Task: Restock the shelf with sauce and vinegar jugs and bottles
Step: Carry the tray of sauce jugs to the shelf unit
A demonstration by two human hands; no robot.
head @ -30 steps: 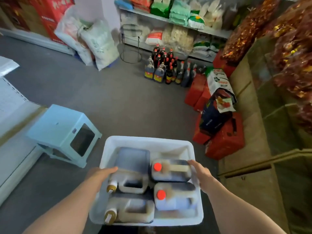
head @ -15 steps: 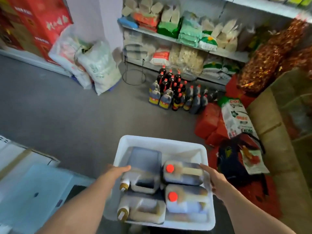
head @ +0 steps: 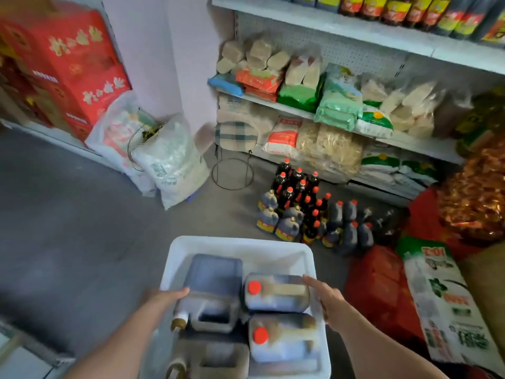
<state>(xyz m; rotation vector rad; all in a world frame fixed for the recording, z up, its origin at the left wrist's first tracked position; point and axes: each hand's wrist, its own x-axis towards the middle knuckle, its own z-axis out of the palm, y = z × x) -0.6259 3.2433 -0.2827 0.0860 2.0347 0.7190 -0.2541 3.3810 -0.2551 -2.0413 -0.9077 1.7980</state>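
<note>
I carry a white plastic bin [head: 240, 246] in front of me. My left hand [head: 161, 295] grips its left rim and my right hand [head: 326, 299] grips its right rim. Several dark sauce jugs lie on their sides inside: two with red caps [head: 276, 292] on the right, two with gold caps [head: 210, 296] on the left. On the floor ahead stands a cluster of dark bottles and jugs [head: 306, 212] with red caps. The top shelf [head: 341, 21] at upper right holds a row of dark labelled bottles [head: 410, 9].
The lower shelves [head: 297, 110] carry bagged noodles and grains. White sacks [head: 164, 157] lean by the wall at left, beside red cartons [head: 68, 64]. A wire stand [head: 232, 170] sits by the shelf. Red boxes [head: 379, 283] and a printed carton [head: 448, 305] crowd the floor at right.
I have walked forward and turned toward the shelves; the floor bottles are nearer and the top shelf has come into view. The blue stool has left the view. Both hands still hold the bin.
</note>
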